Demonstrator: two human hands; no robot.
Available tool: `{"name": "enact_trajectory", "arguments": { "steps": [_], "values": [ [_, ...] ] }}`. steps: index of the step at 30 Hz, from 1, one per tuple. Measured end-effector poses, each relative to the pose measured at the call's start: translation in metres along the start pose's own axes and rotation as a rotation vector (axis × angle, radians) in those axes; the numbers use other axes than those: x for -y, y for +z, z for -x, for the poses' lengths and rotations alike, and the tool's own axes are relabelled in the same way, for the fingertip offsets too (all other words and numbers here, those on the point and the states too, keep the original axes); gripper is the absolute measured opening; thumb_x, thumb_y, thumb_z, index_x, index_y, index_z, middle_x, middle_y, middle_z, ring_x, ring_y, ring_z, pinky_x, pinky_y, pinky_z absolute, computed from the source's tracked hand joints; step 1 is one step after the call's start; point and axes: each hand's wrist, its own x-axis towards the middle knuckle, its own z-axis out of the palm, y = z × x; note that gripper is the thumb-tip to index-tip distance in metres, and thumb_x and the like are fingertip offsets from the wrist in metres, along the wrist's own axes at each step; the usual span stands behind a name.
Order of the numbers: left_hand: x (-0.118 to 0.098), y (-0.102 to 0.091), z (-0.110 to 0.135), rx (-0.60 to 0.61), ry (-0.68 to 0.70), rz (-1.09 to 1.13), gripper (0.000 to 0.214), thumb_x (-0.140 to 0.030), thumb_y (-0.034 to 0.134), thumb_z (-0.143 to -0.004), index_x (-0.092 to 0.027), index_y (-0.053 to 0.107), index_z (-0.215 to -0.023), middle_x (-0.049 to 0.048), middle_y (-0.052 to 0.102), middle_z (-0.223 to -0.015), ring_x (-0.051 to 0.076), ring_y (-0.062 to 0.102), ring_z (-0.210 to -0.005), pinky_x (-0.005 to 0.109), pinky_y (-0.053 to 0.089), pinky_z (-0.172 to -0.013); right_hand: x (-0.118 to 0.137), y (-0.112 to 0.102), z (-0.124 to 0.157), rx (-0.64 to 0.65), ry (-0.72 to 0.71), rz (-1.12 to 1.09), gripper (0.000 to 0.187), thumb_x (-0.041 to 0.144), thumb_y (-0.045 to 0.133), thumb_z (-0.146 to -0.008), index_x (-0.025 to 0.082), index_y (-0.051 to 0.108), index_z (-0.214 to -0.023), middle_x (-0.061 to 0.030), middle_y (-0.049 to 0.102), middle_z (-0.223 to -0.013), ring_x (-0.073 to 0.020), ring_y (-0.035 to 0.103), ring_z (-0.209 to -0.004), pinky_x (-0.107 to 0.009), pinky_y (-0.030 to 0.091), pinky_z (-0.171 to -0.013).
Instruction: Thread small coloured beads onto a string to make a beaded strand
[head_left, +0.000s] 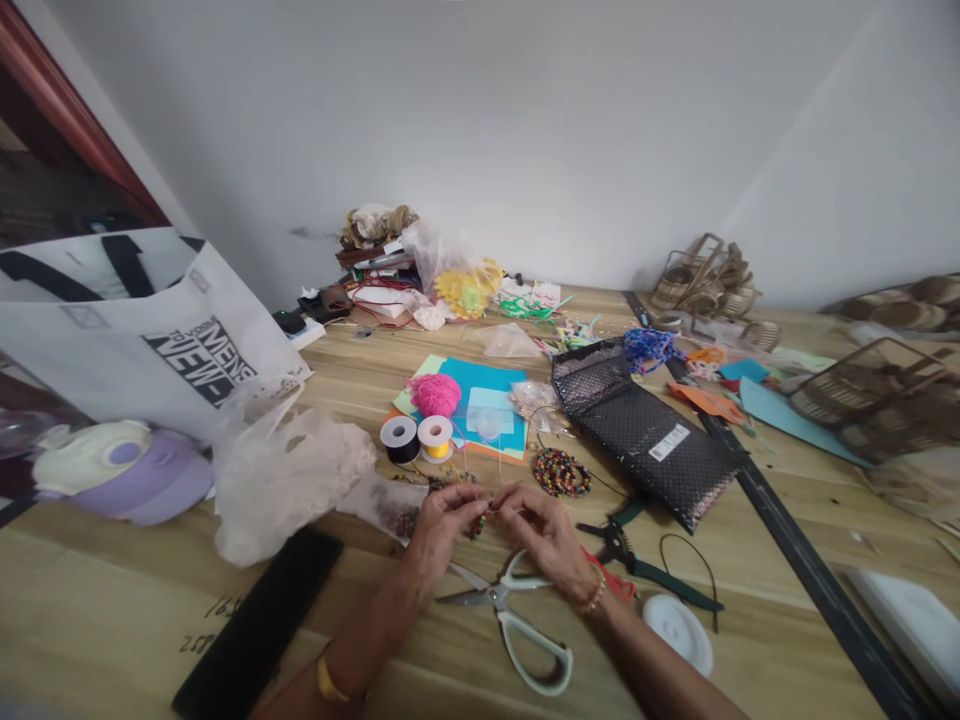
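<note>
My left hand [442, 525] and my right hand [544, 530] meet over the wooden table [757, 640], fingertips pinched together on a small beaded string [484, 518] held between them. Its beads are too small to make out singly. Just below my hands lie white-handled scissors [517, 620]. A coil of multicoloured beads [561, 472] rests a little beyond my right hand.
Green-handled pliers [637, 560] and a white round lid [679, 630] lie to the right. Two thread spools [417, 438], pink yarn [436, 395] on coloured paper, a black bubble mailer [645, 430], a white tote bag [142, 330], a black flat case [262, 620] and wicker baskets [877, 395] surround the spot.
</note>
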Motion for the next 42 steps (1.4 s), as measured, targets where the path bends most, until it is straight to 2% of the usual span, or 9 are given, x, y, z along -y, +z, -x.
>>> {"name": "enact_trajectory", "arguments": {
  "steps": [4, 9, 15, 20, 24, 28, 33, 38, 42],
  "values": [
    [-0.005, -0.002, 0.0, -0.009, 0.143, -0.206, 0.019, -0.032, 0.077, -0.059, -0.015, 0.07, -0.064, 0.0013, 0.067, -0.06, 0.013, 0.055, -0.056, 0.024, 0.043, -0.057, -0.008, 0.0, 0.0, -0.064, 0.107, -0.195, 0.033, 0.048, 0.06, -0.085, 0.019, 0.06, -0.068, -0.0062, 0.064, -0.086, -0.0191, 0.058, -0.081, -0.03, 0.045, -0.072],
    [-0.011, -0.003, 0.003, 0.044, 0.246, -0.457, 0.018, -0.032, 0.067, -0.07, -0.016, 0.068, -0.063, 0.002, 0.066, -0.059, 0.015, 0.056, -0.058, 0.025, 0.043, -0.058, -0.015, 0.0, 0.0, -0.073, 0.186, -0.371, 0.036, 0.05, 0.063, -0.081, 0.019, 0.06, -0.065, -0.0069, 0.068, -0.093, -0.0206, 0.06, -0.089, -0.031, 0.047, -0.077],
    [-0.009, -0.005, 0.008, 0.076, 0.372, -0.632, 0.023, -0.035, 0.061, -0.077, -0.019, 0.062, -0.062, 0.0013, 0.061, -0.059, 0.016, 0.052, -0.059, 0.024, 0.038, -0.058, -0.016, 0.005, -0.001, -0.157, 0.302, -0.629, 0.033, 0.047, 0.073, -0.073, 0.02, 0.056, -0.063, -0.0054, 0.067, -0.083, -0.0191, 0.061, -0.076, -0.028, 0.051, -0.062],
    [-0.01, 0.002, 0.009, 0.106, 0.352, -0.507, 0.027, -0.036, 0.062, -0.075, -0.018, 0.056, -0.058, 0.0022, 0.059, -0.064, 0.016, 0.053, -0.064, 0.024, 0.041, -0.061, -0.016, 0.007, -0.003, -0.164, 0.36, -0.82, 0.033, 0.043, 0.075, -0.072, 0.019, 0.054, -0.063, -0.0016, 0.06, -0.067, -0.0159, 0.059, -0.068, -0.023, 0.051, -0.052],
    [-0.011, 0.008, 0.011, 0.207, 0.325, -0.277, 0.028, -0.035, 0.067, -0.072, -0.017, 0.053, -0.056, 0.0046, 0.062, -0.074, 0.016, 0.057, -0.071, 0.025, 0.044, -0.064, -0.019, 0.008, -0.004, -0.156, 0.395, -0.895, 0.035, 0.041, 0.076, -0.071, 0.018, 0.053, -0.06, 0.0002, 0.055, -0.062, -0.0129, 0.057, -0.062, -0.02, 0.051, -0.05],
    [-0.007, 0.007, 0.013, 0.31, 0.269, -0.148, 0.024, -0.033, 0.065, -0.077, -0.016, 0.056, -0.063, 0.0045, 0.064, -0.076, 0.015, 0.056, -0.07, 0.025, 0.044, -0.064, -0.021, 0.009, -0.006, -0.137, 0.441, -0.964, 0.035, 0.043, 0.075, -0.072, 0.018, 0.054, -0.062, 0.0021, 0.053, -0.06, -0.0103, 0.054, -0.055, -0.019, 0.049, -0.047],
    [-0.008, 0.006, 0.014, 0.365, 0.243, -0.214, 0.027, -0.036, 0.06, -0.082, -0.014, 0.061, -0.066, 0.0033, 0.061, -0.068, 0.013, 0.052, -0.064, 0.025, 0.041, -0.064, -0.022, 0.011, -0.007, -0.095, 0.475, -0.99, 0.043, 0.049, 0.073, -0.073, 0.017, 0.048, -0.057, 0.0042, 0.047, -0.052, -0.0092, 0.05, -0.049, -0.02, 0.048, -0.048],
    [-0.012, 0.011, 0.015, 0.314, 0.193, -0.303, 0.034, -0.044, 0.061, -0.078, -0.015, 0.058, -0.062, 0.0014, 0.057, -0.06, 0.013, 0.051, -0.059, 0.025, 0.04, -0.061, -0.023, 0.012, -0.007, -0.101, 0.43, -0.892, 0.049, 0.052, 0.072, -0.073, 0.019, 0.041, -0.054, 0.0067, 0.04, -0.048, -0.0073, 0.038, -0.042, -0.021, 0.041, -0.043],
    [-0.011, 0.013, 0.015, 0.276, 0.18, -0.328, 0.035, -0.045, 0.061, -0.076, -0.015, 0.056, -0.059, 0.0004, 0.056, -0.058, 0.013, 0.05, -0.057, 0.025, 0.04, -0.059, -0.024, 0.01, -0.006, -0.087, 0.427, -0.785, 0.051, 0.057, 0.069, -0.073, 0.019, 0.042, -0.053, 0.0066, 0.039, -0.048, -0.0075, 0.038, -0.042, -0.021, 0.038, -0.042]
  ]
}}
